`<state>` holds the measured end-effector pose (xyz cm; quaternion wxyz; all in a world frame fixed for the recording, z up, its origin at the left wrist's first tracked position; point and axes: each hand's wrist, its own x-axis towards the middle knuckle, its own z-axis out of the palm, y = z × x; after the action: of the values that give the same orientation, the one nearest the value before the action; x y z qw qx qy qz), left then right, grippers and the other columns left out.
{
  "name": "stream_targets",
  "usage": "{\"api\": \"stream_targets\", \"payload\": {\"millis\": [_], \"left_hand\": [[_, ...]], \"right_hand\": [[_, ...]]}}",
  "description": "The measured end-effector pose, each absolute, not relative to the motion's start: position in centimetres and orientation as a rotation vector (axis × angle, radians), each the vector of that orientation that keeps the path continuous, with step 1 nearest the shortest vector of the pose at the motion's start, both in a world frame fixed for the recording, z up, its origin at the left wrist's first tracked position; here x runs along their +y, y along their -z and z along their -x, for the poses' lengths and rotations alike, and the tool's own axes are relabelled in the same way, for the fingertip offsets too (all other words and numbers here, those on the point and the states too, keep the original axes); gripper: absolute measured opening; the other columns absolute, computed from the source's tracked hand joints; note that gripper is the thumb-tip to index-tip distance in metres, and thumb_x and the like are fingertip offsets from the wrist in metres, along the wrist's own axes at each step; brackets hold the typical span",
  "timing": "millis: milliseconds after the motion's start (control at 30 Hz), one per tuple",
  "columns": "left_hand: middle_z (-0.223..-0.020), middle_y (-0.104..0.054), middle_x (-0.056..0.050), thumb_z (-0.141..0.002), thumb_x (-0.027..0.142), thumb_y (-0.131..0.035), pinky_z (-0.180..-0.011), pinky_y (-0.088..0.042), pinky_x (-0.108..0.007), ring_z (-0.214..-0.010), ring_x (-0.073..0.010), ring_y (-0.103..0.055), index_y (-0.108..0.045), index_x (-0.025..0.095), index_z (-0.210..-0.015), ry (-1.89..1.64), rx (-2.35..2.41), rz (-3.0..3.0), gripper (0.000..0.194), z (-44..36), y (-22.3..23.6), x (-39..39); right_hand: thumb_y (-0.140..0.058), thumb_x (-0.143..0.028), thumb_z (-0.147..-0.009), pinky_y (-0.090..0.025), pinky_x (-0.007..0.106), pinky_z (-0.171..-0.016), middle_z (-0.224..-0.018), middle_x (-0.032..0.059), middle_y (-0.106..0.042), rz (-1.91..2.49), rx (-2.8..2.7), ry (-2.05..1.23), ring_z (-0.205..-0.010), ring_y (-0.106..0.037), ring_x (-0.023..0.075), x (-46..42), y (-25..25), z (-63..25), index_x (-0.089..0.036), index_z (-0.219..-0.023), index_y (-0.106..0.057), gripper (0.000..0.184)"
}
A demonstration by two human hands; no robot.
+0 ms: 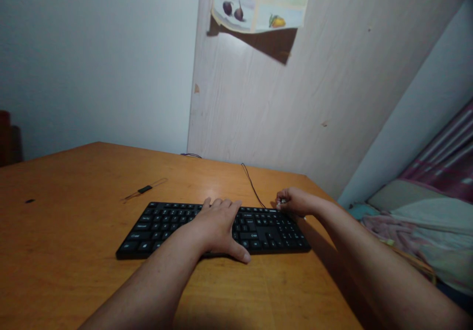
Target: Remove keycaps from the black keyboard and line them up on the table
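Nearest: left forearm (148, 285), extended over the counter (221, 295). Black keyboard (268, 235) laid with its right end near the counter's right edge. Its middle is covered by the left hand (218, 226), fingers spread. At its back right, a small pale object (280, 203), too blurred to identify, is pinched by the right hand's (295, 201) curled fingers. Thin black cord (253, 184) strung toward the far edge; small dark piece (30, 201) seen toward the left edge.

This looks like a home bedroom, with rumpled bedding (391, 226), purple fabric (443, 157) and a fruit poster (258, 7).
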<state>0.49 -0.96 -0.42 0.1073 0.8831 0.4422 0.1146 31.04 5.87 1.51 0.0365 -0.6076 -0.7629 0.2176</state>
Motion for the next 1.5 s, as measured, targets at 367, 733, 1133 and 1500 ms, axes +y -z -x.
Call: {"api": "stream_targets", "payload": {"millis": [367, 733, 1133, 1500], "left_hand": [[-0.141, -0.044, -0.017, -0.039, 0.084, -0.063, -0.11, -0.015, -0.057, -0.129, -0.0406, -0.034, -0.032, 0.019, -0.145, -0.34, 1.295, -2.595, 0.128, -0.5, 0.3, -1.0], [-0.145, -0.039, -0.017, -0.038, 0.084, -0.062, -0.11, -0.016, -0.056, -0.133, -0.0414, -0.03, -0.029, 0.018, -0.147, -0.308, 1.312, -2.58, 0.131, -0.5, 0.3, -1.1], [-0.141, -0.043, -0.017, -0.038, 0.086, -0.06, -0.11, -0.017, -0.057, -0.129, -0.0408, -0.034, -0.031, 0.019, -0.146, -0.344, 1.3, -2.615, 0.13, -0.4, 0.8, -0.7], [-0.14, -0.044, -0.016, -0.039, 0.084, -0.063, -0.11, -0.014, -0.056, -0.129, -0.0413, -0.034, -0.03, 0.021, -0.146, -0.351, 1.298, -2.592, 0.129, -0.4, 0.6, -0.8]], "right_hand": [[-0.061, -0.022, -0.072, -0.038, 0.019, -0.048, -0.06, -0.0006, -0.061, 1.836, -2.331, -0.694, -0.049, -0.051, 0.0093, 5.8, -1.7, -29.3, -0.017, -0.077, -0.062, 0.008], [-0.06, -0.021, -0.073, -0.038, 0.019, -0.048, -0.063, -0.0001, -0.062, 1.817, -2.396, -0.72, -0.051, -0.052, 0.0097, 5.6, -1.9, -28.1, -0.017, -0.08, -0.062, 0.009], [-0.064, -0.025, -0.071, -0.038, 0.018, -0.048, -0.065, 0.0006, -0.061, 1.948, -2.278, -0.681, -0.054, -0.053, 0.0108, 5.3, -1.5, -33.6, -0.017, -0.079, -0.061, 0.012], [-0.063, -0.024, -0.071, -0.036, 0.019, -0.045, -0.065, -0.0003, -0.06, 1.827, -2.358, -0.767, -0.051, -0.05, 0.0101, 5.1, -2.3, -29.1, -0.018, -0.081, -0.062, 0.012]]}}
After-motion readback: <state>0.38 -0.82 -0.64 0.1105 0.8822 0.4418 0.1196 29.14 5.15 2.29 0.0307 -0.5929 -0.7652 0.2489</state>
